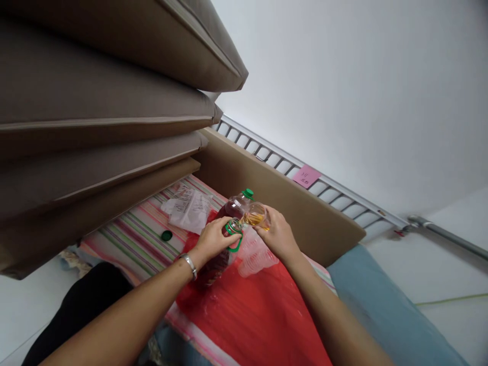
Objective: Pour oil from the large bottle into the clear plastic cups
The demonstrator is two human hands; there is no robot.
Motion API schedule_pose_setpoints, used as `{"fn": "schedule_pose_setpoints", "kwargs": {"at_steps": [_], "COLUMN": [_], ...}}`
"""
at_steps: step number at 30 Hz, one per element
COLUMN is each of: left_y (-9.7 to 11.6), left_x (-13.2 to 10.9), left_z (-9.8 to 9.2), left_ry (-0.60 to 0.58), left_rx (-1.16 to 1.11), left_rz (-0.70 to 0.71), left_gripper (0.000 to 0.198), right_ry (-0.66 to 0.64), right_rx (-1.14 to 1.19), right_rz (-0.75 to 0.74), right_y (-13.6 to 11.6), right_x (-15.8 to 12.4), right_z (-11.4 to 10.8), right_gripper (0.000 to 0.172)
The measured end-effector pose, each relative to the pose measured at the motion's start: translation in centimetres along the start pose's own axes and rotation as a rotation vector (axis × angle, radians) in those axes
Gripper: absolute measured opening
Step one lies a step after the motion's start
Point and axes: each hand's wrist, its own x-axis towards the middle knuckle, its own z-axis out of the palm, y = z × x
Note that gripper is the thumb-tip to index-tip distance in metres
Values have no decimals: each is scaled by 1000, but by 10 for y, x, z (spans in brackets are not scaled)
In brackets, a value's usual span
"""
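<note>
My left hand [215, 237] is closed around the neck of an uncapped bottle [215, 269] with dark reddish contents and a green handle at its neck. In my right hand [277, 235] a clear plastic cup [256, 215] with amber liquid is tilted toward the bottle's mouth, its rim at or very near the opening. Behind them lies or stands a second bottle [235, 205] with a green cap. Several clear plastic cups [257, 256], nested together, lie below my right hand. A dark green cap [166, 235] rests on the striped cloth to the left.
A red plastic sheet or bag [263, 310] covers part of the striped cloth [133, 239]. Crumpled clear packaging [190, 209] lies behind. Stacked brown cushions [107, 96] overhang at left. A tan board [282, 193], a radiator [339, 195] with a pink note [307, 176], and a blue surface [381, 295] bound the right.
</note>
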Motion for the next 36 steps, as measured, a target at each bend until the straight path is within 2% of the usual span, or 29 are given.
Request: {"fn": "schedule_pose_setpoints", "kwargs": {"at_steps": [12,22,31,34,36], "left_y": [1,1,-2,-3,-3], "left_x": [-1,0,0,0,0], "left_z": [-1,-1,1,1,0], "left_ry": [5,9,9,-2,-7], "left_rx": [8,2,-10,-24,-36], "left_rz": [4,21,9,4,2], "left_gripper": [38,38,41,41,41], "right_ry": [16,43,46,81,158], "right_rx": [-63,-216,-410,-319,-155], "right_rz": [-143,-302,-508,-449,-284], "right_y": [4,-1,-19,-22,-15], "right_x": [4,8,8,6,-2], "right_z": [-5,-10,-8,-7,-4], "right_gripper": [48,51,47,46,47]}}
